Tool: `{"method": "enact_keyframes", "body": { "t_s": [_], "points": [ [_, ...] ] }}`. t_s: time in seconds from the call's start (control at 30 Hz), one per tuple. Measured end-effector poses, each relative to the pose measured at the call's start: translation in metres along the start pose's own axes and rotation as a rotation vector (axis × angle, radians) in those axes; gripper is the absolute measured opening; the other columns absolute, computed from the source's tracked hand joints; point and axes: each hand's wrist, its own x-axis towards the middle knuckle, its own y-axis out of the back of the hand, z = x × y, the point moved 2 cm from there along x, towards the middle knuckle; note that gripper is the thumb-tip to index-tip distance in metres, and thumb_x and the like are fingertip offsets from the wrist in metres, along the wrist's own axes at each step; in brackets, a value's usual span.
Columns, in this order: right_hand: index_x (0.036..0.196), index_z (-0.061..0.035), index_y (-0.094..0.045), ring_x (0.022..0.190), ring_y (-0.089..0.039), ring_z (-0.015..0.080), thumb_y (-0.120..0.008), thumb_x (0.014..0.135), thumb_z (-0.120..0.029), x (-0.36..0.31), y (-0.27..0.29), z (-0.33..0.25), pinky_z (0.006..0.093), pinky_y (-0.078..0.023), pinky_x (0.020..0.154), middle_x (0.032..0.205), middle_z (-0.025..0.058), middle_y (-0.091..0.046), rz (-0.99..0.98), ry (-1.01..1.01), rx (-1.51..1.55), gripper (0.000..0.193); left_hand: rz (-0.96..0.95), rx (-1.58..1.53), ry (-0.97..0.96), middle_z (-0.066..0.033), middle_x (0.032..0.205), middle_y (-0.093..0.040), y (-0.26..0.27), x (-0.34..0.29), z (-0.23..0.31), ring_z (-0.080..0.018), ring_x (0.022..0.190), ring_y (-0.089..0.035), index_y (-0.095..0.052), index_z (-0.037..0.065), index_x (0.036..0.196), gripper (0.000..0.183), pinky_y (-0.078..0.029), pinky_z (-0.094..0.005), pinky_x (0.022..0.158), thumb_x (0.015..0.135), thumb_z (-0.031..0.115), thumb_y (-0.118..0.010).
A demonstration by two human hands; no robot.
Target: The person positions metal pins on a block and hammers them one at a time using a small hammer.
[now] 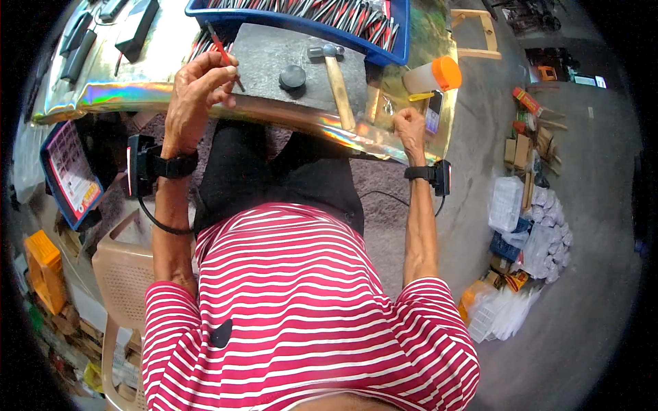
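Striped shirt (281, 274) is seen nearest; a red rod (219, 45) is pinched by the left hand (195, 96); any hold by the curled right hand (410, 127) cannot be told.

A beige chair (123, 281) stands left near an orange container (45, 264), with white bags (548, 236) lying right

No wording or number legible. Blue-edged panel (74, 175) below left end of table (144, 96): rows of small marks on a pink-and-white face, too small to read. Red box (526, 101), far right: pale marking, blurred, unreadable.
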Motion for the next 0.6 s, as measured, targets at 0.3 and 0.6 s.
{"method": "enact_keyframes", "body": {
  "t_s": [0.3, 0.6],
  "points": [
    [0.068, -0.0004, -0.05, 0.045, -0.044, 0.0055, -0.053, 0.072, -0.006, -0.01, 0.0, -0.031, 0.02, -0.036, 0.038, 0.057, 0.0007, -0.047, 0.025, -0.155, 0.336, 0.007, -0.136, -0.11, 0.027, -0.0051, 0.074, -0.054, -0.031, -0.005, -0.003, -0.0075, 0.059, -0.051, -0.053, -0.001, 0.088, 0.021, -0.047, -0.0192, 0.049, 0.075, 0.015, -0.055],
    [0.075, 0.0007, -0.051, 0.048, -0.045, 0.0055, -0.056, 0.075, -0.006, -0.038, -0.013, -0.164, 0.0181, -0.038, 0.042, 0.059, 0.001, -0.049, -0.3, -0.029, 0.556, 0.008, -0.291, -0.456, 0.088, -0.0101, 0.081, -0.056, -0.061, -0.003, -0.008, -0.0124, 0.059, -0.053, -0.05, 0.001, 0.089, 0.015, -0.047, -0.0211, 0.05, 0.079, 0.011, -0.051]
  ]
}}
